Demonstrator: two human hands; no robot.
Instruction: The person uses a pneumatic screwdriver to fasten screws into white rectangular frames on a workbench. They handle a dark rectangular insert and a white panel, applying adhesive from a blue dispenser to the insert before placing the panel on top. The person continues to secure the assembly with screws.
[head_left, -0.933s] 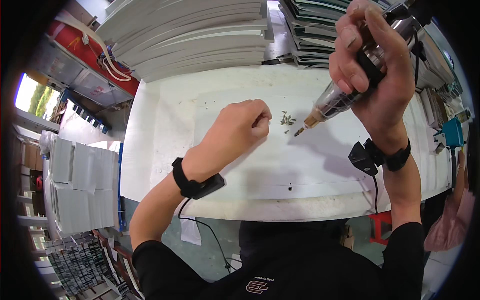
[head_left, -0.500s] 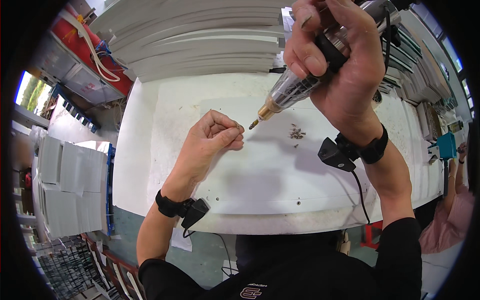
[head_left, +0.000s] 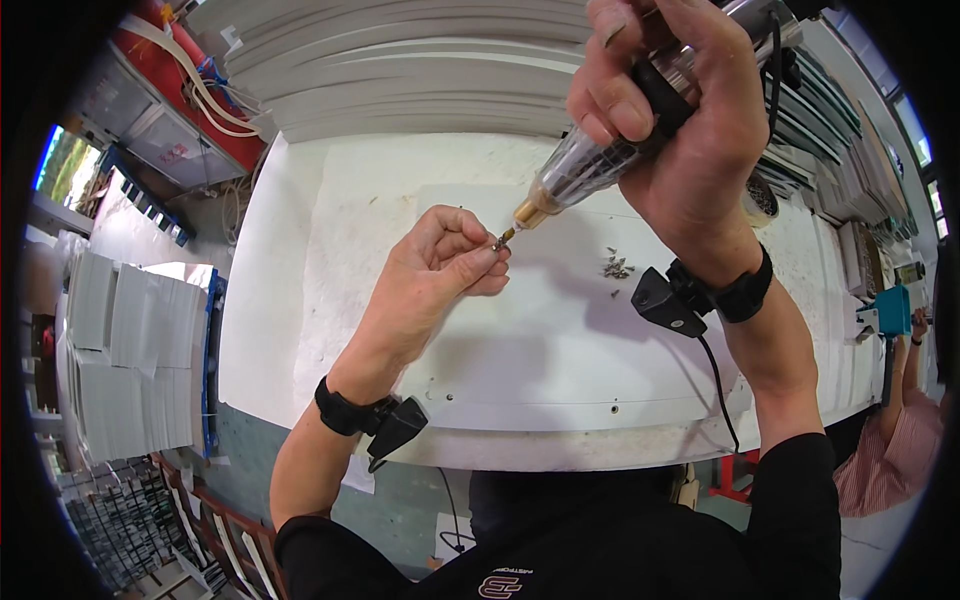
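Observation:
My right hand [head_left: 690, 130] is wrapped round an electric screwdriver [head_left: 585, 175] with a clear nose and a brass-coloured collar, tilted down to the left. Its bit meets the fingertips of my left hand [head_left: 445, 255], which pinch a small screw [head_left: 499, 243] at the bit's tip. How far the screw sits on the bit is too small to tell. Beneath both hands a white panel [head_left: 540, 350] with small holes near its edges lies on the worktable [head_left: 330, 190]. A little heap of screws [head_left: 617, 266] rests on the panel, below the screwdriver and right of my left hand.
Grey-white panels [head_left: 400, 80] are stacked high along the table's far side. At the right are more stacked panels [head_left: 850, 150], a round container [head_left: 760, 198] and a teal tool [head_left: 890, 312]. Another person's striped sleeve [head_left: 890, 455] shows there. White stacks [head_left: 135, 360] stand left.
My left hand has moved right and slightly up, so its pinched fingertips now meet the screwdriver's bit. My right hand and the screwdriver have barely moved.

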